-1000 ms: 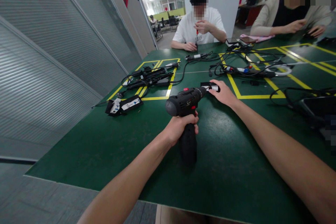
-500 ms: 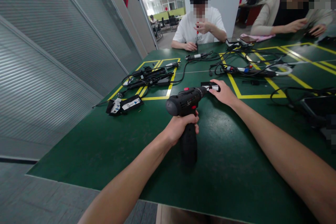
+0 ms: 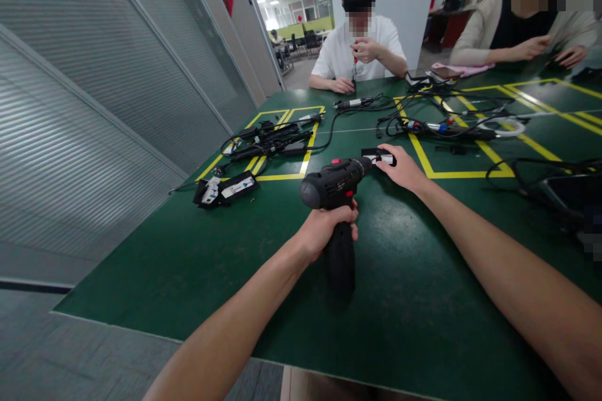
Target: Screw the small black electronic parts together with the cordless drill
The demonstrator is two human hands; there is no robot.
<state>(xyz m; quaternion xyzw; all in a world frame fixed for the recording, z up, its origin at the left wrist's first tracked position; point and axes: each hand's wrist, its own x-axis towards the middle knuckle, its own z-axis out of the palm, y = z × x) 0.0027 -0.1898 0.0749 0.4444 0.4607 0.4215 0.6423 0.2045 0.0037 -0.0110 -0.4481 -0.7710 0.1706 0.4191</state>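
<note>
A black cordless drill [image 3: 336, 185] with red buttons is gripped by its handle in my left hand [image 3: 327, 229], its chuck pointing forward and to the right. Beyond the chuck, on the green table, lies a small black part with a white piece [image 3: 374, 153]. My right hand [image 3: 399, 166] has its fingers closed on the right end of that part. The drill's tip meets or nearly meets the part; contact cannot be made out.
Two black pieces with white labels [image 3: 226, 189] lie to the left. Behind them is a heap of black cabled devices [image 3: 273, 138]; more cabled tools [image 3: 442, 128] lie at the right. Yellow tape [image 3: 282, 177] marks the table. A person in white [image 3: 357, 44] and another person [image 3: 522, 44] sit opposite.
The view has shifted very slightly. Both hands, the drill and the small part keep the same arrangement.
</note>
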